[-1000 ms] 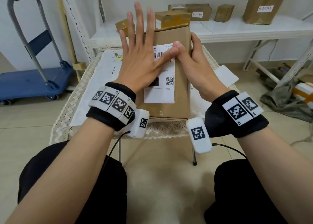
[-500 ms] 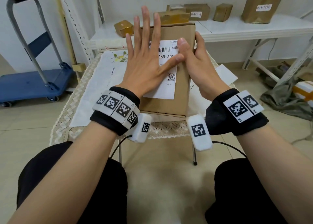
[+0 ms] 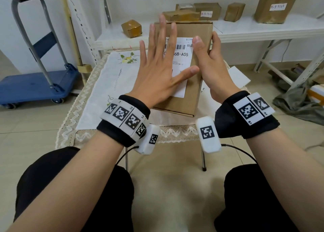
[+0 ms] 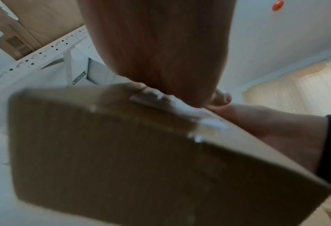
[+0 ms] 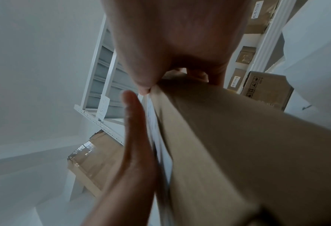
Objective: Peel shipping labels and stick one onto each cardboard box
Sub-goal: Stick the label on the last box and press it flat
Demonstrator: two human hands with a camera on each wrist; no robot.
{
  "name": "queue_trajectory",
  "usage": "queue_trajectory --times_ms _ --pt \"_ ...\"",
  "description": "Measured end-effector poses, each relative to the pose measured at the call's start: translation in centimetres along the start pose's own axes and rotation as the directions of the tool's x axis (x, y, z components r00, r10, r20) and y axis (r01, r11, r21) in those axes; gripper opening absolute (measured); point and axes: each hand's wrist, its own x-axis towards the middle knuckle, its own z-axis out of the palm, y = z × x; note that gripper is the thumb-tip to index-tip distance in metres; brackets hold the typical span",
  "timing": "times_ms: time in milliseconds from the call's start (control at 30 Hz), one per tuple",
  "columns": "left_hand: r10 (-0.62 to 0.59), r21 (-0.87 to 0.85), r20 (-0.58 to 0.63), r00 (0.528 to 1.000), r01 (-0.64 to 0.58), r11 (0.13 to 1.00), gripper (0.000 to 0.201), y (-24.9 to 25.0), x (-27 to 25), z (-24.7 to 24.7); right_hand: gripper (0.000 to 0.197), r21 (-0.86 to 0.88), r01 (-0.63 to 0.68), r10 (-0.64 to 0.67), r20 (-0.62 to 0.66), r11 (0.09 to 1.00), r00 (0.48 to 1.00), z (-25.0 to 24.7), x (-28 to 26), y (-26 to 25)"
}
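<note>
A brown cardboard box (image 3: pixel 178 105) stands tilted up on the small table, a white shipping label (image 3: pixel 182 54) on its front face. My left hand (image 3: pixel 157 70) lies flat on the label with fingers spread and straight, covering the label's left part. My right hand (image 3: pixel 210 68) grips the box's right edge, thumb on the front and fingers behind. The left wrist view shows the box (image 4: pixel 122 152) from below, blurred. In the right wrist view the box (image 5: pixel 238 145) is held by my right hand (image 5: pixel 180 38), and my left hand (image 5: pixel 135 145) lies against the label.
The table carries a lace-edged cloth (image 3: pixel 112 77) and a white sheet (image 3: pixel 238 75) to the right of the box. Behind it, a white shelf (image 3: pixel 263 31) holds several taped boxes (image 3: pixel 206 10). A blue hand trolley (image 3: pixel 35 84) stands at left. Crumpled fabric (image 3: pixel 298 105) lies on the floor at right.
My left hand has slid down the label toward me, uncovering the barcode and printed code at its top. The right hand has kept hold of the box's right edge.
</note>
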Motion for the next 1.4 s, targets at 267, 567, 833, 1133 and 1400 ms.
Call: queue_trajectory --times_ms 267,567,833,1133,1400 --pt "-0.069 -0.057 0.034 0.997 0.071 0.996 0.107 -2.1 0.5 0.1 0.108 0.07 -0.063 0.063 0.004 0.996 0.998 -0.3 0.0 0.0" --pt "-0.001 -0.037 0.054 0.999 0.003 0.999 0.102 -0.2 -0.4 0.7 0.094 0.105 -0.109 0.117 -0.068 0.988 0.991 -0.6 -0.2 0.3" --pt "-0.116 -0.04 0.109 0.987 0.121 0.992 0.104 -2.3 0.1 1.0 0.093 0.137 -0.126 0.144 -0.134 0.983 0.98 -1.0 -0.3 0.4" --pt "-0.048 -0.049 0.141 0.989 0.055 0.997 0.102 -0.8 -0.1 1.5 0.099 0.156 -0.15 0.172 -0.135 0.976 0.976 -1.3 0.0 0.5" --pt "-0.256 -0.283 0.338 0.906 0.357 0.89 0.092 -3.1 0.2 -1.2 0.088 0.158 -0.174 0.198 -0.154 0.972 0.968 -2.1 -0.1 0.5"
